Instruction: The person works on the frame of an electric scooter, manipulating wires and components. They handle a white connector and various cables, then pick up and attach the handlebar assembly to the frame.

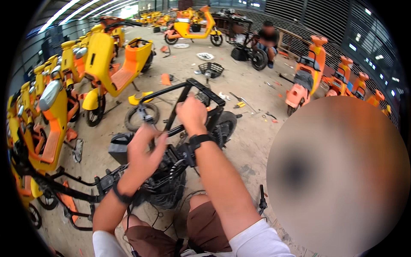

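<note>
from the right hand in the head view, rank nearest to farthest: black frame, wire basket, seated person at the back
1. black frame: gripped under the right hand
2. wire basket: on the floor beyond the frame
3. seated person: far back, right of centre

Yellow and orange scooters [102,64] line the floor's left edge. A black wire basket [210,68] lies mid-floor, a loose tyre [141,116] nearer. A seated person [268,43] works at the far edge.

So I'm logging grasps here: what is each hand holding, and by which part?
The right hand grips the stripped scooter's black frame on a rear-rack tube. The left hand is on the frame lower down; its grip is unclear.
</note>
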Demonstrator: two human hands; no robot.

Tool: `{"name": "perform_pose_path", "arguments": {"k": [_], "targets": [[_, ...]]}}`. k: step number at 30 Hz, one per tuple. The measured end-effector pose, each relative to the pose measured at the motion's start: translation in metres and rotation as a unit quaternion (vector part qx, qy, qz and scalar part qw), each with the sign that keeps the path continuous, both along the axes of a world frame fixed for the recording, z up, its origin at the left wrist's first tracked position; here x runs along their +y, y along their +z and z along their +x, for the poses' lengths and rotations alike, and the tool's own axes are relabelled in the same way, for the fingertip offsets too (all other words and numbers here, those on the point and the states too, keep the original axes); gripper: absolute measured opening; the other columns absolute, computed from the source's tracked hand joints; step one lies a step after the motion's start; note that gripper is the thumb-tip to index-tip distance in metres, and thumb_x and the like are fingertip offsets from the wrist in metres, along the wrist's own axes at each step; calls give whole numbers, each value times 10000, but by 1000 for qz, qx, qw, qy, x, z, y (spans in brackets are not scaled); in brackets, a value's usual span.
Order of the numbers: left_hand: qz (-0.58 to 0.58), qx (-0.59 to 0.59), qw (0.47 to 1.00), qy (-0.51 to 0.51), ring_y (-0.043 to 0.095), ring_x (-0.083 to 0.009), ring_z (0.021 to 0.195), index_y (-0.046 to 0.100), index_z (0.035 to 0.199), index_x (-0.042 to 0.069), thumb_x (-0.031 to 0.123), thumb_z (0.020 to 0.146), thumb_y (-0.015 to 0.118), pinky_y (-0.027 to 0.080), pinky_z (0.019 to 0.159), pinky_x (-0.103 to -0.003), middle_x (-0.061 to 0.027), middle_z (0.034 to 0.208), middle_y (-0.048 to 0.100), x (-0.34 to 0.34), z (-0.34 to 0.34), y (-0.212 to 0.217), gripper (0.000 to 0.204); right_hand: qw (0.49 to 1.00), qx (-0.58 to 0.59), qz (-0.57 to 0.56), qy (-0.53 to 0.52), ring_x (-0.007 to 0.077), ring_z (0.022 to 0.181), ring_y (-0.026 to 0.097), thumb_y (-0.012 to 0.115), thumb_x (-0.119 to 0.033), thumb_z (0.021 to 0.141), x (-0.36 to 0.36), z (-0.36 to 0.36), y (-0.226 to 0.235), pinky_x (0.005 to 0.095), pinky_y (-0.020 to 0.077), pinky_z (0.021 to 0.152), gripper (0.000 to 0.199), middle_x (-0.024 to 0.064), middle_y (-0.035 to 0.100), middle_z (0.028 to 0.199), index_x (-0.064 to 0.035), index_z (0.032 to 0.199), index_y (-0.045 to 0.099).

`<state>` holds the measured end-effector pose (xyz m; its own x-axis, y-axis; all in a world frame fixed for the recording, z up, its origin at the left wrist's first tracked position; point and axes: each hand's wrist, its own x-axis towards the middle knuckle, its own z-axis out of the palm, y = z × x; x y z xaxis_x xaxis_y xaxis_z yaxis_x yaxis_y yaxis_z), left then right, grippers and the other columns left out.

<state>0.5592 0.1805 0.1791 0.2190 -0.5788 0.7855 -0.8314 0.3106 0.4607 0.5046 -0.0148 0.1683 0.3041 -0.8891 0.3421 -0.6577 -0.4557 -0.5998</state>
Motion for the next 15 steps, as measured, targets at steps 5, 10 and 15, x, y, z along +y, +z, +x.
{"name": "perform_pose_path", "arguments": {"k": [5,10,15], "targets": [[51,-79,995,28,562,-371,898,593,913,-17,89,846,583,448,814,-443,-181,893,596,-96,30,-6,127,955,-293,-12,-43,414,764,650,557,-183,799,4,-7,19,492,500,739,720,227,665,784,-135,1464,286],[170,-52,977,118,599,-403,926,633,936,-21,249,857,574,484,821,-475,-247,936,632,-105,17,-5,288,934,-319,161,19,147,459,559,598,-207,805,-90,-114,57,279,447,449,690,144,691,746,10,1411,349],[279,-7,956,92,619,-401,888,647,925,-9,295,884,529,478,748,-477,-238,895,645,-116,-4,-1,329,955,-248,107,-119,163,479,578,600,-176,818,-80,-356,-21,304,469,473,681,152,692,746,21,1413,334]]}}
